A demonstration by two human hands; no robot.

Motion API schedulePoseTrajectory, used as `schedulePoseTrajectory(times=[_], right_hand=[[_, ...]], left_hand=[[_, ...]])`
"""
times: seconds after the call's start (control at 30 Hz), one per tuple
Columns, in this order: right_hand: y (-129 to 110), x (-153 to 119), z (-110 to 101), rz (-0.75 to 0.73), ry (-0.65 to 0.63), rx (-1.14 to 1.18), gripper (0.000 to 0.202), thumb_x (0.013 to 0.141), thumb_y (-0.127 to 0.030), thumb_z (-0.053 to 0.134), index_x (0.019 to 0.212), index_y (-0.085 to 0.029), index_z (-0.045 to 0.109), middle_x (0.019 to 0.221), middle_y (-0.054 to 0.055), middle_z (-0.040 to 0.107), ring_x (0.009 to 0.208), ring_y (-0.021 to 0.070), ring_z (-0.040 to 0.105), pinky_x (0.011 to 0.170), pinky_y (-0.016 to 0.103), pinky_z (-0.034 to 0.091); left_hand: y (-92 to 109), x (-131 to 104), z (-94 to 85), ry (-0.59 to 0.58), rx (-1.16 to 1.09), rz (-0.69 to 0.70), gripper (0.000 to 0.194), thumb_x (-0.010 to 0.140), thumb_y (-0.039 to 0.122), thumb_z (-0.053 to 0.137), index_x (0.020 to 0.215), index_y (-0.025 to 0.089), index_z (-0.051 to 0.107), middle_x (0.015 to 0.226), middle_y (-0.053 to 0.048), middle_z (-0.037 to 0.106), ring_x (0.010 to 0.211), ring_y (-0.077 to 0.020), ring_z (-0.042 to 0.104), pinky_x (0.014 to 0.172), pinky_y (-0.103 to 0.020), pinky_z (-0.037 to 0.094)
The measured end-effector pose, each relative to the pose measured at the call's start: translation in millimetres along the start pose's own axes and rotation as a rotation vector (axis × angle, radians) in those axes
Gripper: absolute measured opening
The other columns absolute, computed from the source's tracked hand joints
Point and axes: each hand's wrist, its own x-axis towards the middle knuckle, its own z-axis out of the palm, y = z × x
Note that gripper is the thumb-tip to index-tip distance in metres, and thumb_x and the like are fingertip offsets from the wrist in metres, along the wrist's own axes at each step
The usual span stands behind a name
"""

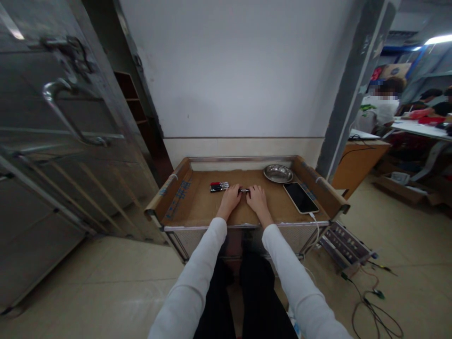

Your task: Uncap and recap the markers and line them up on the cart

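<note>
My left hand (231, 197) and my right hand (257, 197) are close together over the cardboard-lined cart top (205, 207). Between their fingertips shows a short, slim, dark and silver rod (244, 190), perhaps a pen; its ends are hidden by the fingers. Both hands are closed on it, one at each end. Just left of my left hand lies a small bunch of slim pen-like things (219, 187), with red and black ends on the left and silvery parts on the right.
A round metal dish (278, 173) sits at the back right. In front of it lies a phone (301, 197) with a white cable (315, 226). Raised cardboard sides (176, 186) border the cart. A metal door (52, 141) stands left; a person (383, 103) sits far right.
</note>
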Motion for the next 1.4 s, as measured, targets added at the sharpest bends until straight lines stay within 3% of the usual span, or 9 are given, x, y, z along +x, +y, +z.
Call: schedulePoseTrajectory(times=[0.17, 0.33, 0.43, 0.5, 0.63, 0.83, 1.1, 1.4], right_hand=[[1.4, 7.5, -0.1, 0.013, 0.052, -0.027, 0.021, 0.087, -0.015, 0.045, 0.101, -0.012, 0.061, 0.102, 0.016, 0.062, 0.099, 0.0261, 0.051, 0.087, 0.038, 0.038], [7.1, 20.8, 4.3, 0.007, 0.066, 0.142, 0.026, 0.086, -0.008, 0.042, 0.101, -0.013, 0.063, 0.102, 0.014, 0.065, 0.096, 0.0231, 0.055, 0.090, 0.035, 0.041], [10.2, 25.6, 8.9, 0.017, 0.098, 0.294, 0.027, 0.087, -0.009, 0.043, 0.103, -0.014, 0.064, 0.104, 0.012, 0.066, 0.096, 0.0216, 0.058, 0.089, 0.034, 0.043], [11.8, 26.4, 11.8, 0.022, 0.113, 0.385, 0.026, 0.087, -0.011, 0.045, 0.102, -0.015, 0.065, 0.103, 0.011, 0.067, 0.095, 0.0207, 0.060, 0.088, 0.033, 0.045], [14.0, 24.8, 15.0, 0.018, 0.113, 0.502, 0.025, 0.086, -0.012, 0.047, 0.101, -0.017, 0.067, 0.103, 0.009, 0.069, 0.094, 0.0196, 0.062, 0.088, 0.032, 0.046], [14.9, 23.0, 13.3, 0.061, 0.120, 0.551, 0.025, 0.086, -0.015, 0.050, 0.102, -0.017, 0.068, 0.103, 0.010, 0.070, 0.093, 0.0198, 0.064, 0.087, 0.032, 0.047], [14.6, 24.9, 17.3, -0.020, 0.121, 0.594, 0.029, 0.079, -0.007, 0.051, 0.101, -0.016, 0.066, 0.103, 0.011, 0.068, 0.096, 0.0194, 0.062, 0.089, 0.034, 0.048], [12.3, 26.1, 20.9, -0.082, 0.066, 0.710, 0.034, 0.076, -0.005, 0.050, 0.105, -0.018, 0.064, 0.106, 0.008, 0.067, 0.094, 0.0163, 0.063, 0.089, 0.032, 0.049]], left_hand=[[-3.5, 7.5, 0.1, 0.101, -0.065, 0.075, 0.017, 0.086, 0.018, 0.053, 0.103, 0.017, 0.052, 0.104, -0.009, 0.062, 0.099, -0.0202, 0.060, 0.088, -0.035, 0.049], [-2.5, 14.4, -2.4, 0.306, -0.142, 0.219, 0.025, 0.089, 0.025, 0.051, 0.114, 0.018, 0.048, 0.111, -0.010, 0.058, 0.111, -0.0205, 0.056, 0.095, -0.037, 0.046], [-4.5, 17.2, -3.1, 0.447, -0.217, 0.204, 0.034, 0.089, 0.029, 0.051, 0.121, 0.018, 0.043, 0.123, -0.013, 0.052, 0.119, -0.0203, 0.051, 0.097, -0.037, 0.046], [-6.9, 17.9, -3.1, 0.498, -0.248, 0.161, 0.028, 0.090, 0.031, 0.051, 0.115, 0.019, 0.047, 0.117, -0.012, 0.054, 0.113, -0.0198, 0.054, 0.093, -0.037, 0.048], [-10.4, 16.7, -1.9, 0.461, -0.250, 0.109, 0.015, 0.090, 0.030, 0.050, 0.098, 0.019, 0.055, 0.100, -0.008, 0.062, 0.099, -0.0194, 0.060, 0.088, -0.037, 0.049], [-12.8, 15.5, 1.1, 0.501, -0.330, 0.020, 0.028, 0.088, 0.036, 0.053, 0.108, 0.017, 0.054, 0.102, -0.009, 0.064, 0.088, -0.0169, 0.064, 0.080, -0.032, 0.053], [-10.5, 15.2, 3.0, 0.415, -0.330, 0.156, 0.033, 0.091, 0.033, 0.047, 0.122, 0.020, 0.050, 0.116, -0.010, 0.062, 0.109, -0.0180, 0.060, 0.095, -0.036, 0.049], [-12.1, 13.7, 0.0, 0.406, -0.289, 0.132, 0.027, 0.091, 0.031, 0.049, 0.116, 0.020, 0.054, 0.108, -0.009, 0.063, 0.103, -0.0179, 0.061, 0.091, -0.035, 0.049]])
